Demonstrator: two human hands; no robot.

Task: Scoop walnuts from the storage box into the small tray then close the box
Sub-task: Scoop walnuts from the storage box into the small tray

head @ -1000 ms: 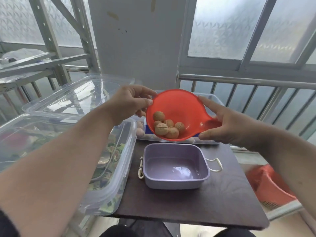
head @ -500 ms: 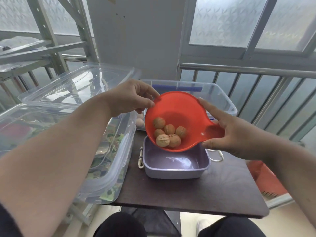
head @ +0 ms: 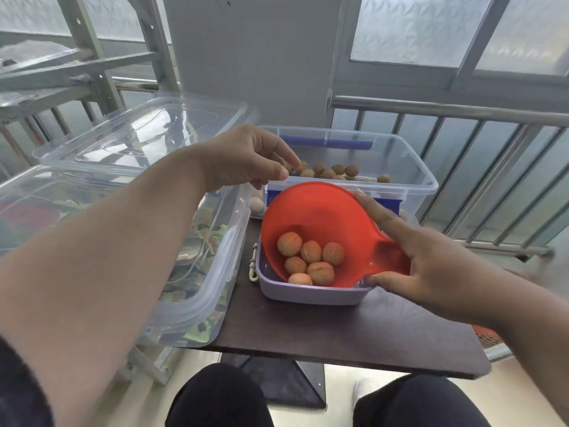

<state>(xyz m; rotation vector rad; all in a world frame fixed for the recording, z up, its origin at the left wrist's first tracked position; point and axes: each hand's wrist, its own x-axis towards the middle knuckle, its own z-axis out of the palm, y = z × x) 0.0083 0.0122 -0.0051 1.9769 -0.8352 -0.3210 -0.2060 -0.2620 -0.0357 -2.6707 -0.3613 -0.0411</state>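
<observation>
Your walnuts sit heaped at the low near lip of the red scoop, tipped down into the small tray so they can roll out. Your right hand clamps the scoop's handle, forefinger laid along the rim to steer the tilt. Your left hand hovers with fingers loosely curled, holding nothing, over the near rim of the storage box, which stands lidless at the far side of the bench, more walnuts inside
</observation>
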